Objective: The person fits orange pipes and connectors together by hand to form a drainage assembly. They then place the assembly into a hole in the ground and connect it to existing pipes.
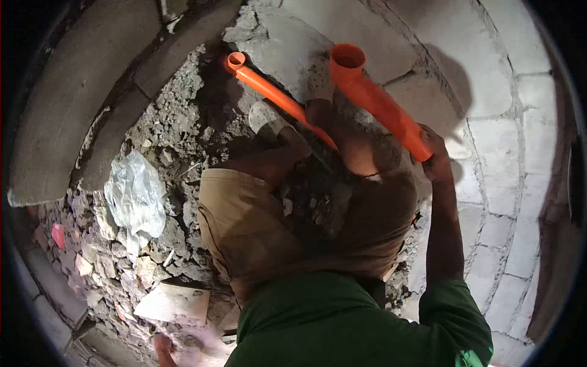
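Observation:
My right hand (435, 156) is wrapped round the lower end of a thick orange pipe (382, 107), whose open socket points up near the block wall. A thinner orange pipe (269, 91) with an open branch at its top lies slanted between my feet, its lower end down in the dirt. At the bottom left, my left hand (164, 344) is low over the rubble, near a flat broken slab (174, 303); its fingers are too blurred and small to make out.
A clear plastic bag (136, 194) lies on the rubble at the left, with a small red piece (58, 235) beyond it. Pale block wall (498, 153) rises on the right. Large dark slabs (73, 92) stand at the upper left. My light perforated shoe (264, 117) rests by the thin pipe.

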A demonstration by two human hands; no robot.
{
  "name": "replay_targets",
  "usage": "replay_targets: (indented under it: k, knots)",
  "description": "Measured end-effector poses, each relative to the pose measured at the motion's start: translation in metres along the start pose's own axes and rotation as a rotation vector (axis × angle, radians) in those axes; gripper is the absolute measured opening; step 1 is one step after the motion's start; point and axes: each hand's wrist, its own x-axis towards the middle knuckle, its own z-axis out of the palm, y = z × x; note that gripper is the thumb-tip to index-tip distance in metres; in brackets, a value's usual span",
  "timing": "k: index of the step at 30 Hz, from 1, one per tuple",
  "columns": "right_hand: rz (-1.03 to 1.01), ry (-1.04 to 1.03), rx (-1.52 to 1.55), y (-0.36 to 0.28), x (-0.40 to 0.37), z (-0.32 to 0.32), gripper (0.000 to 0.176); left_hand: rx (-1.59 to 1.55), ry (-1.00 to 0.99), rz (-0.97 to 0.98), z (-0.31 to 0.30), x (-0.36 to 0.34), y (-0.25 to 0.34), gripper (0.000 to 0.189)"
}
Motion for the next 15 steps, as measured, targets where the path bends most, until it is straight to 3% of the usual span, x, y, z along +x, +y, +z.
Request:
replay_targets:
  k: [1, 3, 5, 6, 7, 8, 9, 10, 11, 13, 15]
  knots:
    - [0.043, 0.013, 0.042, 0.001, -0.01, -0.005, 0.066, -0.158, 0.034, -0.051, -0.051, 0.014, 0.009, 0.039]
    - [0.01, -0.003, 0.147, 0.028, -0.026, -0.02, 0.066, -0.722, 0.377, -0.22, -0.243, 0.04, 0.133, 0.022]
    - [0.028, 0.133, 0.233, 0.042, -0.052, 0.016, 0.067, -1.056, 0.633, -0.056, -0.332, 0.057, 0.213, 0.03]
    - [-0.063, 0.082, 0.031, 0.051, -0.063, 0.039, 0.065, -1.046, 0.476, -0.042, -0.395, 0.059, 0.257, 0.029]
    - [-0.075, -0.036, 0.186, 0.053, -0.074, 0.062, 0.068, -1.172, 0.413, 0.079, -0.427, 0.064, 0.293, 0.028]
    - [-0.069, -0.156, 0.34, 0.042, -0.083, 0.096, 0.07, -1.568, 0.393, 0.314, -0.435, 0.074, 0.329, 0.049]
    - [-0.023, -0.267, 0.527, 0.035, -0.093, 0.118, 0.07, -1.53, 0.244, 0.737, -0.469, 0.092, 0.365, 0.069]
    - [0.043, -0.372, 0.707, 0.028, -0.102, 0.141, 0.07, -1.581, 0.119, 0.826, -0.479, 0.106, 0.393, 0.081]
    - [0.18, -0.472, 0.63, 0.028, -0.11, 0.144, 0.069, -1.706, 0.189, 0.922, -0.49, 0.116, 0.429, 0.077]
    - [0.117, -0.438, 0.252, -0.007, -0.14, 0.167, 0.067, -1.836, 0.261, 1.038, -0.498, 0.122, 0.474, 0.073]
    - [0.023, -0.506, -0.031, 0.004, -0.165, 0.155, 0.069, -2.3, -0.093, 0.986, -0.5, 0.12, 0.489, 0.063]
